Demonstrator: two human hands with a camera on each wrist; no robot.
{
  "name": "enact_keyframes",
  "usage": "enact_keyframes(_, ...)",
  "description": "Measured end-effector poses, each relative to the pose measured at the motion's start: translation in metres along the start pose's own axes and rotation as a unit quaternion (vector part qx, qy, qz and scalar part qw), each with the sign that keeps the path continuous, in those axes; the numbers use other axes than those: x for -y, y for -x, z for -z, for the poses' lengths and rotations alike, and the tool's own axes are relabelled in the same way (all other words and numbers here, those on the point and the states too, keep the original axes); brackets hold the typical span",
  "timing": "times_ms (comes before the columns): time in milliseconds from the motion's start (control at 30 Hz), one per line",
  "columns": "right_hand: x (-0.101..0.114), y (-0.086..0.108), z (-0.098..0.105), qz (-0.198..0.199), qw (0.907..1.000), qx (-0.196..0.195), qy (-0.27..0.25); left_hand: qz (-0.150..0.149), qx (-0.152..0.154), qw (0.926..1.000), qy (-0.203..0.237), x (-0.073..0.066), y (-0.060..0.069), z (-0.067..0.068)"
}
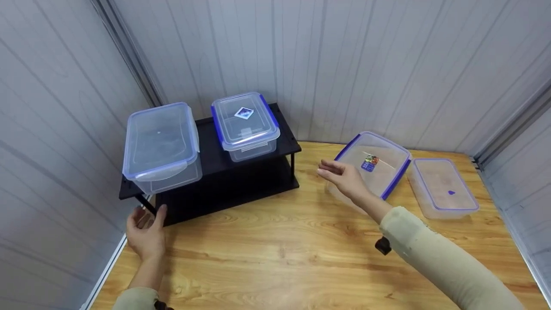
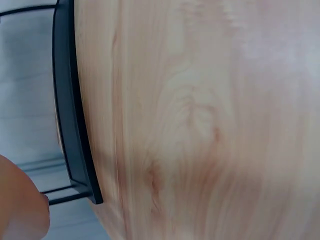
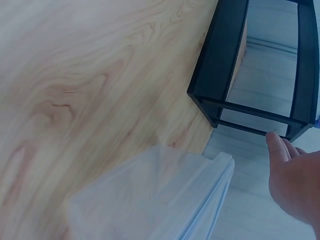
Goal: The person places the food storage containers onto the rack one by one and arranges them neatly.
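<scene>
A black two-tier rack [image 1: 215, 193] stands at the back left of the wooden table. My left hand [image 1: 146, 237] is at its front left corner, thumb and loosely bent fingers on either side of the post; whether they touch it I cannot tell. On the rack's top shelf sit a large clear lidded food container [image 1: 161, 142] and a smaller one with blue side clips [image 1: 245, 120]. To the right of the rack, my right hand [image 1: 351, 183] is held up, fingers extended and holding nothing. Beside and partly behind it stands a blue-clipped food container [image 1: 387, 159], partly hidden by the arm.
A clear container [image 1: 443, 185] with a blue-edged lid stands at the far right. Pale panel walls [image 1: 344, 64] close off the back and both sides. Wooden tabletop [image 1: 258, 262] stretches in front of the rack.
</scene>
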State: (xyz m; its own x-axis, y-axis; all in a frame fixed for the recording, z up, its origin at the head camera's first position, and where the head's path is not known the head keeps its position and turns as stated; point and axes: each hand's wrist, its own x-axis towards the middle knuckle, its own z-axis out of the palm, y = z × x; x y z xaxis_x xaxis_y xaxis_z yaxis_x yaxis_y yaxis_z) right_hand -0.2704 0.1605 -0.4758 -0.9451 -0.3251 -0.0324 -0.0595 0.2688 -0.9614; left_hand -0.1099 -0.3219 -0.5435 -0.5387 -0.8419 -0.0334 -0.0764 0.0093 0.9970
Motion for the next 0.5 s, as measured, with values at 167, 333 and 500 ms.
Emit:
enact_keyframes(167, -0.005, 0.016, 0.009, -0.002, 0.9994, 0.006, -0.034, 0.038, -0.022, 0.999, -0.013, 0.001, -0.015, 0.001)
enact_keyframes(333, -0.01, 0.033, 0.017, 0.002, 0.9966, 0.013, -0.081, 0.055, -0.008, 0.9984, -0.006, 0.004, -0.027, 0.001)
enact_keyframes(500, -0.015, 0.053, 0.023, -0.017, 0.9923, 0.014, -0.122, 0.063, -0.01, 0.9978, -0.017, 0.008, -0.035, 0.0)
